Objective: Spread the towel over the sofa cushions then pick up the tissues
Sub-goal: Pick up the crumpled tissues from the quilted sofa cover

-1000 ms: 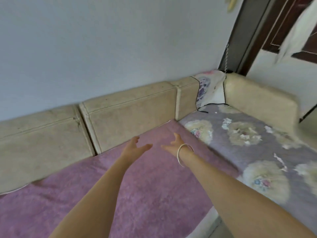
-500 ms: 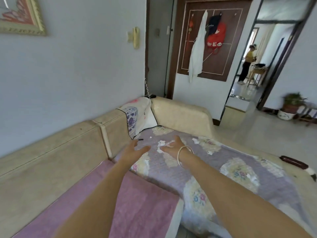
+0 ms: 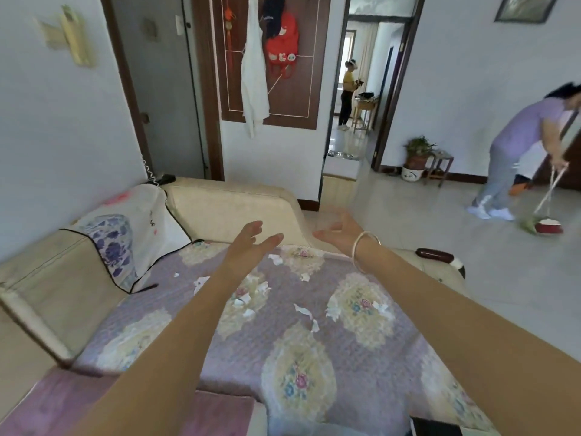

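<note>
Head camera view, looking forward and down along two bare arms stretched out over a corner sofa. The left hand is open and empty, fingers together and reaching forward, held above the seat. The right hand, with a pale bangle on the wrist, is also open and empty, palm turned inward, just beyond the far edge of the seat.

A pink-purple towel lies flat over the near seat cushion at the bottom left, and it looks spread out, though only a part of it is in the frame. Beside it a lilac quilted cover with floral medallions lies over the next cushion. Torn white tissues are scattered on this cover, most of them in the middle, under and between the two arms, with a few scraps near the back corner. None is in either hand.

Judging by this, the spreading step seems done and the picking up has not yet begun; every tissue scrap remains to be gathered.

In the room beyond, a person sweeps the tiled floor at right, and another person stands in a far doorway.
</note>
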The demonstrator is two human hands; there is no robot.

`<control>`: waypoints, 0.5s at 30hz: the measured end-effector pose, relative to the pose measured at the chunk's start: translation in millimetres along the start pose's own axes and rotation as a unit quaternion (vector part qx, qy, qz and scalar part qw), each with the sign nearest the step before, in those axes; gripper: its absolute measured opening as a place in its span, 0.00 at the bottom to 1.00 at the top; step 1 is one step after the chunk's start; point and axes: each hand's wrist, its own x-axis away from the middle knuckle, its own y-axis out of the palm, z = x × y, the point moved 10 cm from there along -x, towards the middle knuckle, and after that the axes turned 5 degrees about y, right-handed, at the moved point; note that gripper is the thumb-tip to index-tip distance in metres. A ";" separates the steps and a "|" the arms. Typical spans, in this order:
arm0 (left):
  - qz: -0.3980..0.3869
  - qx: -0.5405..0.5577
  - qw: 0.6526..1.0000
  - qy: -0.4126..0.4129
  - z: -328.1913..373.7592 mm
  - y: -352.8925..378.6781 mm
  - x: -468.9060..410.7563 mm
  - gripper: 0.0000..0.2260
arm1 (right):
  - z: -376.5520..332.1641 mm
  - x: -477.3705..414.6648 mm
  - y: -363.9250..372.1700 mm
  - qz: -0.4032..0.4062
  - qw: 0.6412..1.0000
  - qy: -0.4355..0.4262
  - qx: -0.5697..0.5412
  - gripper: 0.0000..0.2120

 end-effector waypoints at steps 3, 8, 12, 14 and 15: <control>-0.029 0.013 0.999 0.000 -21.4 24.8 -51.3 0.27 | 29.2 -45.3 -20.4 0.028 0.999 0.037 0.007 0.36; -0.056 -0.009 0.998 -0.024 -63.9 55.1 -119.9 0.27 | 74.1 -104.4 -49.7 0.066 0.994 0.085 0.002 0.36; -0.096 -0.014 0.993 -0.067 -113.1 93.9 -165.6 0.26 | 122.0 -152.1 -60.0 0.074 0.987 0.140 0.000 0.36; -0.114 -0.017 0.990 -0.086 -139.7 114.3 -183.9 0.27 | 147.9 -174.7 -60.1 0.069 0.985 0.159 0.006 0.36; -0.123 -0.021 0.987 -0.097 -153.9 125.0 -191.9 0.27 | 161.8 -185.1 -58.6 0.065 0.983 0.169 0.010 0.36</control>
